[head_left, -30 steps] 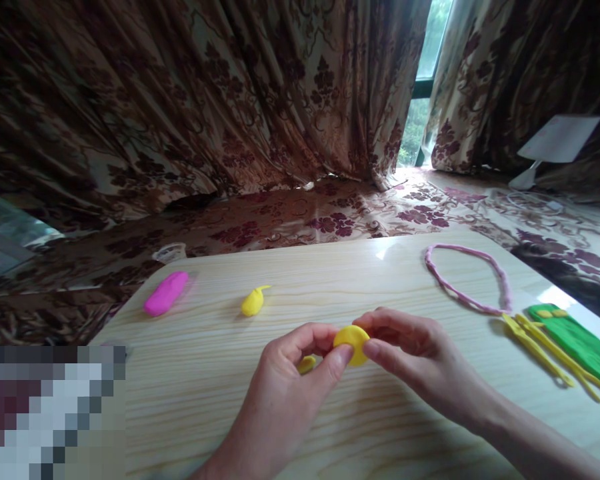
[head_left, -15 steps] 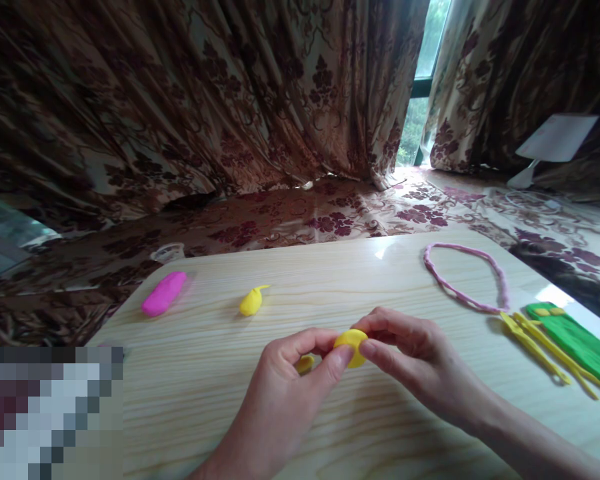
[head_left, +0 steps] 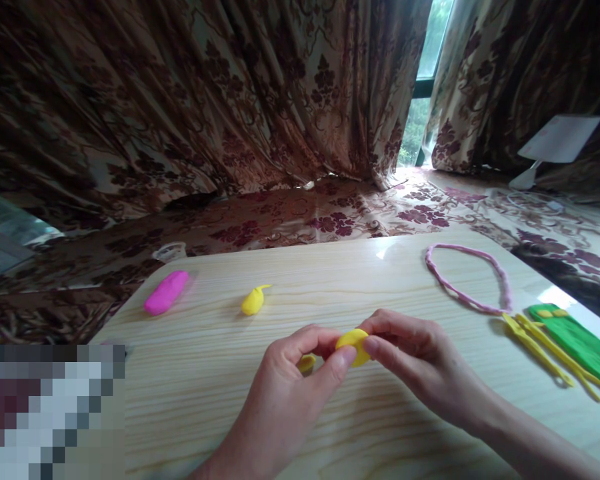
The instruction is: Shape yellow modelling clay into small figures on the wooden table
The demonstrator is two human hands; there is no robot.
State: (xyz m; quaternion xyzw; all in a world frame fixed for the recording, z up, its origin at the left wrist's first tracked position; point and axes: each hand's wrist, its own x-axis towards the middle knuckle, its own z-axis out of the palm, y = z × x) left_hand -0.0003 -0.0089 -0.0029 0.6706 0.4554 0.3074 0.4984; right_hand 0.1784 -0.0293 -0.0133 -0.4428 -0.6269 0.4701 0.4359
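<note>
A flat, round disc of yellow modelling clay (head_left: 356,347) is pinched at its edges between my two hands, above the table. My left hand (head_left: 300,380) grips its left side with thumb and forefinger. On the right edge, the thumb and fingertips of my right hand (head_left: 415,353) press it. Another yellow clay piece (head_left: 307,363) shows through the gap of my left hand, mostly hidden. Farther back lies a yellow clay lump (head_left: 253,301) with a thin pulled-out tip.
The wooden table (head_left: 220,400) holds a pink clay roll (head_left: 167,293) at left. At right are a twisted pink loop (head_left: 445,287), yellow modelling tools (head_left: 540,350) and a green clay slab (head_left: 580,350) with yellow dots. A clear container (head_left: 170,252) stands behind; a lamp (head_left: 560,138) is beyond.
Both hands keep their pinch on the yellow disc, with hardly any movement of the fingers. The whole view has shifted very slightly.
</note>
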